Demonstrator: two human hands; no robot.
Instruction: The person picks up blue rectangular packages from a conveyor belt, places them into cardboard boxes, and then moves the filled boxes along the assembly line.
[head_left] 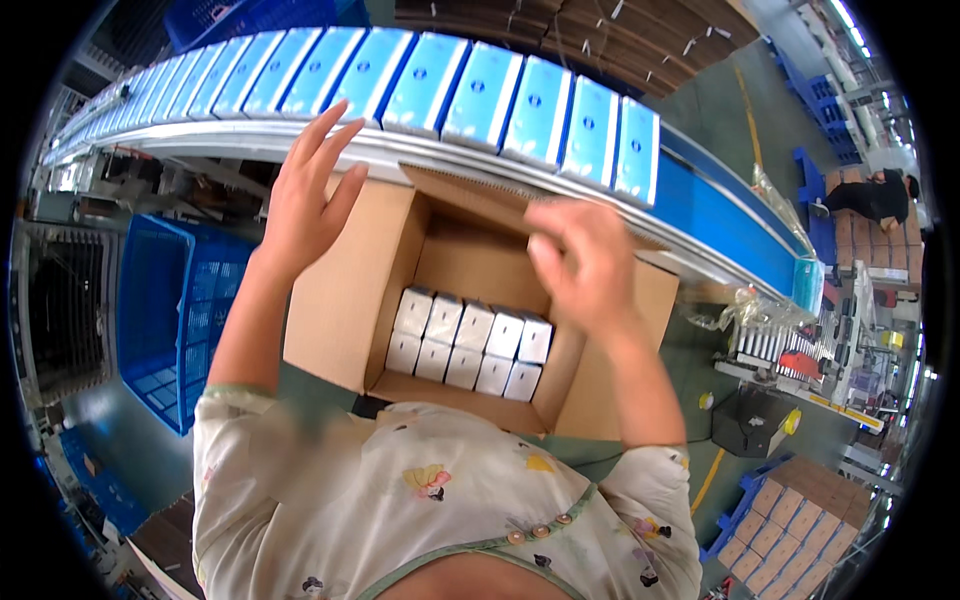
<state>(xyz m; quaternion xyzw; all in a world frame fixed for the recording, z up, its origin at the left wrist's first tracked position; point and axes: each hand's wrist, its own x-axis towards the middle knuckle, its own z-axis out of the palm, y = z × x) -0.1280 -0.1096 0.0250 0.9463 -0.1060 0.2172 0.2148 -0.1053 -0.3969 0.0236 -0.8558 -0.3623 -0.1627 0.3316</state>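
An open cardboard carton [340, 310] stands in front of me, below a curved conveyor [700, 205]. Several white boxes [470, 345] stand packed in two rows at its bottom. My left hand [305, 195] is raised over the carton's left flap, fingers spread, holding nothing, its fingertips near the conveyor rail. My right hand [580, 260] hovers over the carton's right side with fingers curled and blurred; nothing shows in it. A row of blue-and-white boxes [480, 95] rides on the conveyor just beyond both hands.
A blue plastic crate [165, 320] stands to the left of the carton. Stacked brown cartons on a blue pallet [790, 520] sit at lower right. Another person [880, 195] is bent over at far right by machinery [800, 350].
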